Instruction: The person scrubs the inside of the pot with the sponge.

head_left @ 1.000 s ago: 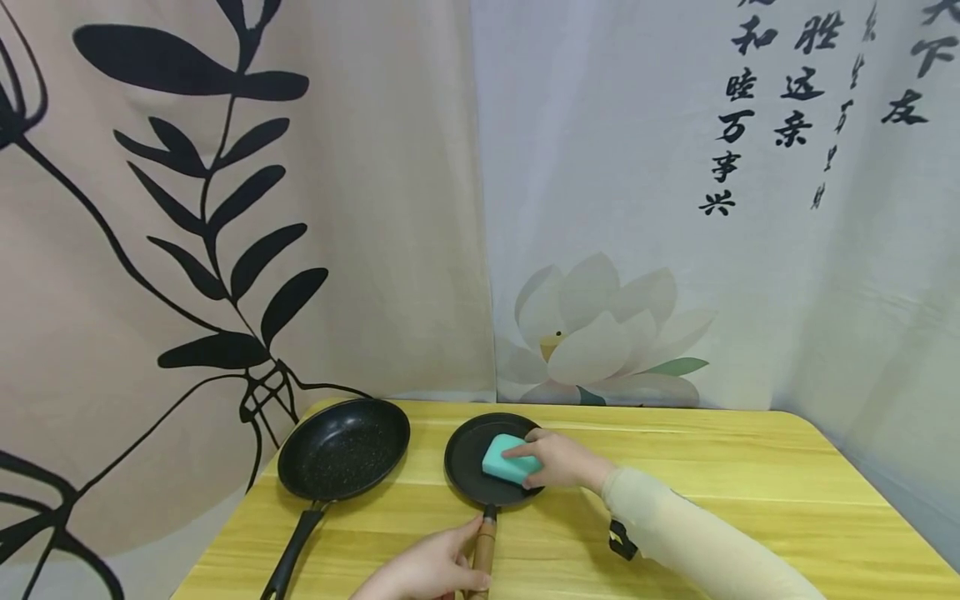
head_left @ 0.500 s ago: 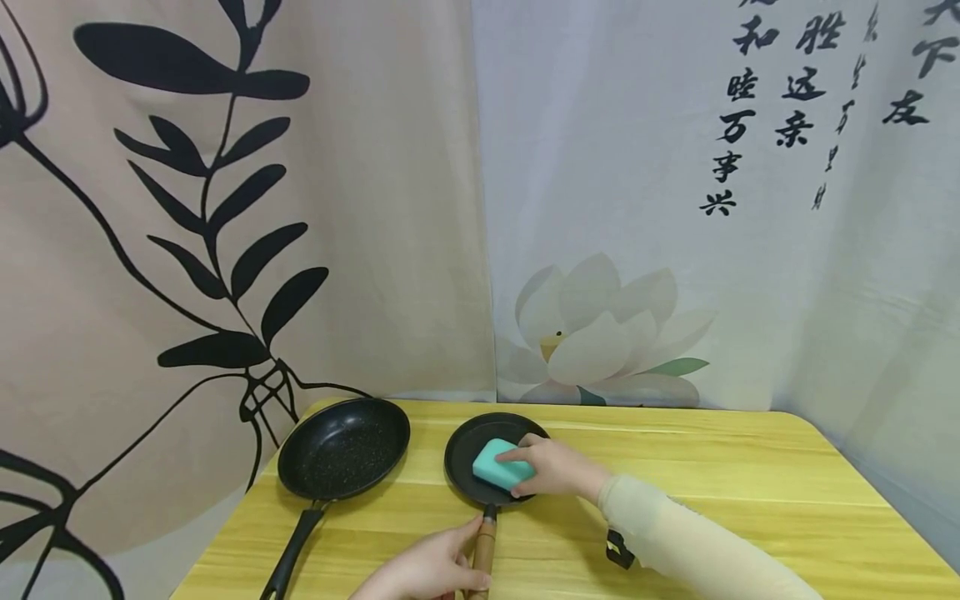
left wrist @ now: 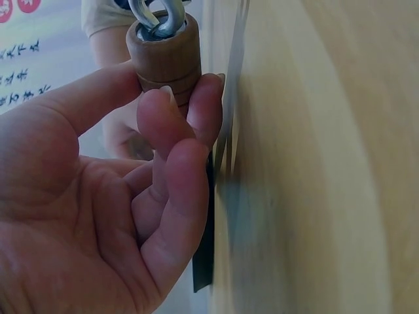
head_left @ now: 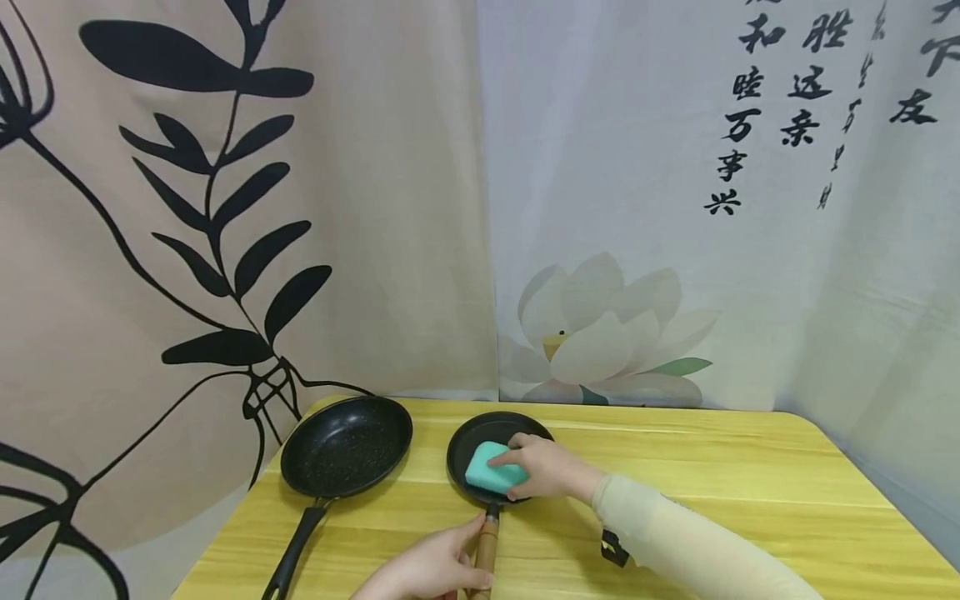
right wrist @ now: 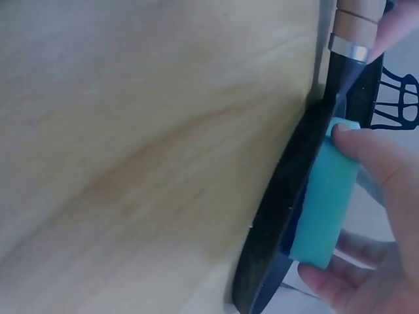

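A small black frying pan [head_left: 468, 435] with a wooden handle [head_left: 486, 552] sits on the table. My left hand [head_left: 435, 562] grips that handle, thumb and fingers around the wood; the left wrist view shows the handle's end with a metal hanging ring [left wrist: 157, 19]. Inside the pan lies a turquoise sponge [head_left: 491, 468], held by my right hand [head_left: 551, 468] from the right side. In the right wrist view the thumb and fingers grasp opposite ends of the sponge [right wrist: 326, 196], its dark underside against the pan's inner surface.
A larger black speckled frying pan [head_left: 348, 446] rests at the left of the yellow wood-grain table [head_left: 697, 508], its black handle [head_left: 294, 550] pointing to the front. Behind the table hangs a printed curtain [head_left: 405, 208] with leaves, a flower and writing.
My right hand has slid the sponge left and slightly toward the front across the small pan. The left hand keeps its hold on the handle, and the pan stays in place.
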Available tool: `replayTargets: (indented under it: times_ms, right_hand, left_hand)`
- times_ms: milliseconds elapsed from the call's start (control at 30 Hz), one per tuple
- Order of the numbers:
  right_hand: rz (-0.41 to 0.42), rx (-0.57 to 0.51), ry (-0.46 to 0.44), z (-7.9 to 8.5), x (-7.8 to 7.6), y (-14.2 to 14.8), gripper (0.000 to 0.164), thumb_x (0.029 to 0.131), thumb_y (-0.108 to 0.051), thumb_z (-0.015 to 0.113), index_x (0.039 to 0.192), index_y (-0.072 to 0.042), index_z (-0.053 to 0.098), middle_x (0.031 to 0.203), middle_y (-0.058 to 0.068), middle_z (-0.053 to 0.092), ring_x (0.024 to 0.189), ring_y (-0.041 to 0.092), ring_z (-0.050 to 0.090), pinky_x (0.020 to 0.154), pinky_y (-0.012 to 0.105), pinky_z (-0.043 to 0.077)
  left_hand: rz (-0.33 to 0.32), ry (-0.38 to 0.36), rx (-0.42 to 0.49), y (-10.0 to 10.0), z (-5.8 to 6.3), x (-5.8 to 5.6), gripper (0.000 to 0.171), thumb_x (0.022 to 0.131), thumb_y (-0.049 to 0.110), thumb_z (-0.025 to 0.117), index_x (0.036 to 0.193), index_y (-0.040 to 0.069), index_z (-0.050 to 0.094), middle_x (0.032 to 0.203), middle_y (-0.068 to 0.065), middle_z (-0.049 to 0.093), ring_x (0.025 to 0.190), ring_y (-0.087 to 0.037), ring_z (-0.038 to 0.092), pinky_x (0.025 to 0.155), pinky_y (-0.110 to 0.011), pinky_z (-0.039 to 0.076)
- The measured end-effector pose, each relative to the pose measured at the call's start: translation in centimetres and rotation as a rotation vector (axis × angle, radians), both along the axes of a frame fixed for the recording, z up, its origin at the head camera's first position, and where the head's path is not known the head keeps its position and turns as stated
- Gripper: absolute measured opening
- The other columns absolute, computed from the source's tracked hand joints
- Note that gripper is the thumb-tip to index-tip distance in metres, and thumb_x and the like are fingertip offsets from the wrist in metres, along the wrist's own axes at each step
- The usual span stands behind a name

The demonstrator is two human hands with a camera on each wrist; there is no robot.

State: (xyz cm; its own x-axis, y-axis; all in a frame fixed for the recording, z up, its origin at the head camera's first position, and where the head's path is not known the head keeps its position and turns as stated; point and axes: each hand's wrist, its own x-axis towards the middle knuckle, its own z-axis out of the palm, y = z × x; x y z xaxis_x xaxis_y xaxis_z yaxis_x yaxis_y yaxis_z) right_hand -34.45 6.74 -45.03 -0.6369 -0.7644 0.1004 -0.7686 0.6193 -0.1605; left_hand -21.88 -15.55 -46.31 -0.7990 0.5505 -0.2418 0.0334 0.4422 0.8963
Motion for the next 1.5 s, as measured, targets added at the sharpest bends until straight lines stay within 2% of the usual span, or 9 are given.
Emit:
replayTargets:
  times_ms: [200, 467, 667, 733, 833, 1000, 1267, 1367, 1500]
  right_hand:
    - [0.072, 0.033, 0.025, 0.8, -0.4, 0.4, 0.047, 0.083, -0.029, 0.077, 0.128, -0.030, 0.065, 0.131, 0.014, 0.055, 0.115, 0.028, 0.055, 0.088, 0.039, 0.050]
    - [0.138, 0.027, -0.061, 1.9, -1.5, 1.7, 0.049, 0.077, -0.007, 0.075, 0.122, -0.025, 0.069, 0.131, 0.009, 0.056, 0.116, 0.025, 0.054, 0.084, 0.029, 0.049]
    - [0.140, 0.032, -0.104, 1.5, -1.8, 1.7, 0.050, 0.078, -0.008, 0.074, 0.123, -0.027, 0.068, 0.133, 0.007, 0.054, 0.120, 0.023, 0.052, 0.088, 0.028, 0.047]
    - [0.135, 0.033, -0.108, 1.4, -1.7, 1.5, 0.049, 0.080, -0.010, 0.075, 0.124, -0.028, 0.067, 0.135, 0.006, 0.053, 0.122, 0.023, 0.051, 0.089, 0.030, 0.047]
    - [0.125, 0.039, -0.101, 1.3, -1.7, 1.2, 0.048, 0.082, -0.012, 0.075, 0.125, -0.030, 0.066, 0.137, 0.007, 0.051, 0.123, 0.024, 0.049, 0.089, 0.031, 0.047]
    - [0.118, 0.040, -0.079, 1.0, -1.6, 0.7, 0.047, 0.084, -0.016, 0.074, 0.127, -0.032, 0.064, 0.138, 0.007, 0.050, 0.125, 0.026, 0.048, 0.090, 0.033, 0.047]
    - [0.117, 0.036, -0.038, 0.8, -1.9, -0.7, 0.044, 0.087, -0.018, 0.072, 0.128, -0.029, 0.064, 0.138, 0.010, 0.050, 0.126, 0.028, 0.047, 0.093, 0.037, 0.046]
    - [0.108, 0.042, -0.022, 0.9, -2.0, -1.2, 0.043, 0.087, -0.019, 0.072, 0.128, -0.030, 0.065, 0.137, 0.010, 0.051, 0.125, 0.027, 0.048, 0.094, 0.037, 0.046]
    - [0.099, 0.049, -0.020, 0.9, -2.1, -1.7, 0.042, 0.088, -0.023, 0.072, 0.128, -0.032, 0.064, 0.136, 0.009, 0.052, 0.123, 0.026, 0.049, 0.094, 0.037, 0.046]
  left_hand:
    - [0.013, 0.010, -0.010, 0.1, 0.4, 0.2, 0.080, 0.089, 0.020, 0.071, 0.150, -0.005, 0.025, 0.068, -0.006, 0.065, 0.043, -0.009, 0.048, 0.040, -0.021, 0.036]
    - [-0.021, 0.007, -0.022, -0.3, 0.1, -0.3, 0.084, 0.090, 0.028, 0.070, 0.150, -0.008, 0.022, 0.068, -0.005, 0.065, 0.042, -0.007, 0.048, 0.041, -0.021, 0.039]
    - [0.000, -0.008, 0.002, -0.3, -0.1, -0.1, 0.083, 0.089, 0.022, 0.071, 0.150, -0.006, 0.022, 0.068, -0.007, 0.065, 0.043, -0.010, 0.046, 0.041, -0.023, 0.036]
    - [-0.021, 0.026, -0.027, -0.5, -0.6, -0.4, 0.084, 0.090, 0.029, 0.070, 0.151, -0.005, 0.023, 0.069, -0.003, 0.065, 0.044, -0.008, 0.046, 0.041, -0.023, 0.038]
    - [-0.023, 0.031, -0.036, -0.5, -0.7, -0.5, 0.085, 0.090, 0.031, 0.070, 0.150, -0.005, 0.024, 0.069, -0.003, 0.065, 0.044, -0.008, 0.046, 0.042, -0.024, 0.038]
    - [0.007, 0.009, -0.011, 0.0, 0.0, 0.0, 0.080, 0.090, 0.021, 0.071, 0.150, -0.005, 0.025, 0.067, -0.007, 0.064, 0.043, -0.011, 0.045, 0.041, -0.023, 0.035]
    - [-0.005, 0.026, -0.003, 0.0, 0.1, 0.1, 0.080, 0.090, 0.020, 0.070, 0.150, -0.006, 0.024, 0.067, -0.005, 0.063, 0.042, -0.008, 0.044, 0.040, -0.021, 0.035]
    - [-0.025, 0.026, 0.003, -0.3, -1.1, -0.7, 0.084, 0.089, 0.027, 0.071, 0.151, -0.005, 0.023, 0.068, -0.006, 0.065, 0.042, -0.008, 0.046, 0.040, -0.022, 0.036]
    - [-0.061, -0.006, 0.024, -1.4, -5.9, -3.3, 0.096, 0.085, 0.042, 0.074, 0.154, 0.003, 0.020, 0.075, -0.004, 0.068, 0.047, -0.009, 0.051, 0.042, -0.025, 0.041]
